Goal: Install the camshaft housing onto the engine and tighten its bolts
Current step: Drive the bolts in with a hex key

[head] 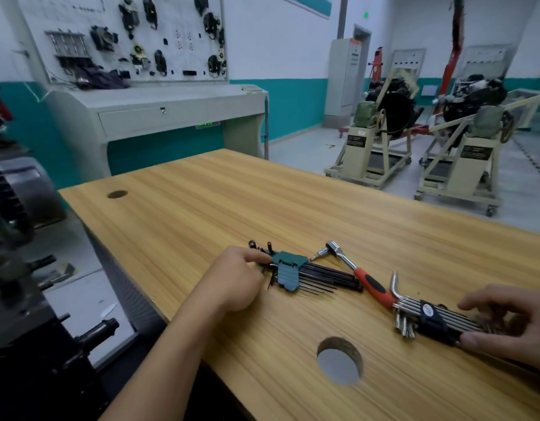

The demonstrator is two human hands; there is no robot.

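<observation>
On the wooden table [201,208] lies a black hex key set in a teal holder [288,270]. My left hand [236,281] rests beside it with curled fingers, its fingertip touching the holder's left end. A ratchet wrench with a red and black handle [369,282] lies just to the right. Further right is a silver key set in a dark blue holder [432,319], and my right hand [511,322] grips its long ends between thumb and fingers. A dark engine [16,268] fills the left edge, partly cut off.
The table has a round cable hole near me [340,360] and a smaller one at the far left [117,194]. A training panel on a grey console [159,107] stands behind. Two engine stands [384,123] sit on the floor at the right.
</observation>
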